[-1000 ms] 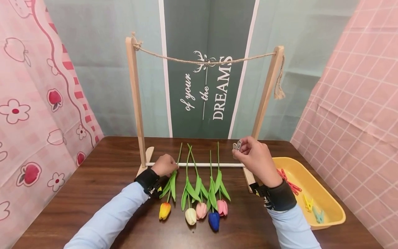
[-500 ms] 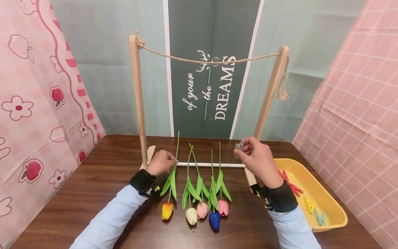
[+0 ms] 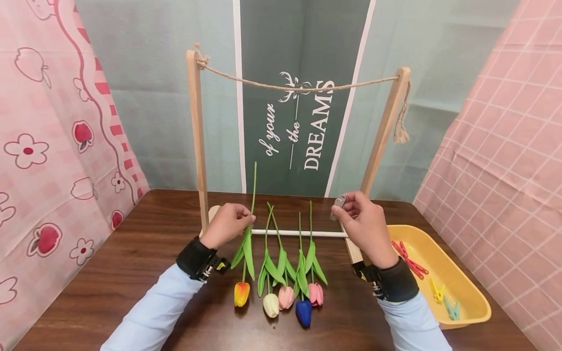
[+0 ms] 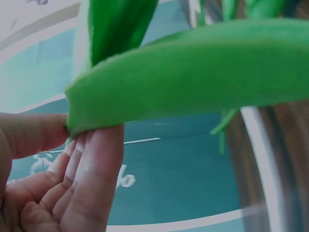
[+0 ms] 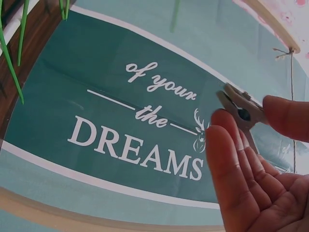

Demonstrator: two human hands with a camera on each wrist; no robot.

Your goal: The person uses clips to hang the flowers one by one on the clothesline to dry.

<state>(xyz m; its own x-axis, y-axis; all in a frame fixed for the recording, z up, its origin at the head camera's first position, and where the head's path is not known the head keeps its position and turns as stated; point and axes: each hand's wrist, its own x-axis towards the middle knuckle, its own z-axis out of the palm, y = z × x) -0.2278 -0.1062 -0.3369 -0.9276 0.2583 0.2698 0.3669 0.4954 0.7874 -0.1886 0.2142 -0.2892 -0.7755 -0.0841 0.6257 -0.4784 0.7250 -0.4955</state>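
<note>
An orange-yellow artificial tulip point(image 3: 241, 294) is pinched by my left hand point(image 3: 228, 223) partway up its stem, just above the leaves. Its bloom points toward me and the bare stem end rises past the fingers. One broad green leaf point(image 4: 193, 72) fills much of the left wrist view, with thumb and fingertips at its base. My right hand point(image 3: 363, 222) holds a grey clothespin point(image 5: 244, 106) between thumb and fingers, raised near the right post. Between the hands lie a white tulip point(image 3: 270, 304), a pale pink one, a blue tulip point(image 3: 303, 313) and a pink tulip point(image 3: 315, 294).
A wooden stand has a left post point(image 3: 196, 136) and a right post point(image 3: 388, 126), with a sagging rope point(image 3: 281, 88) between their tops and a white rod point(image 3: 303, 233) low down. The yellow tray point(image 3: 478, 302) at right holds red, yellow and teal clothespins.
My left hand has lifted the orange-yellow tulip, its stem end now higher and the bloom shifted slightly right. My right hand stays in nearly the same place with the clothespin, which has turned a little.
</note>
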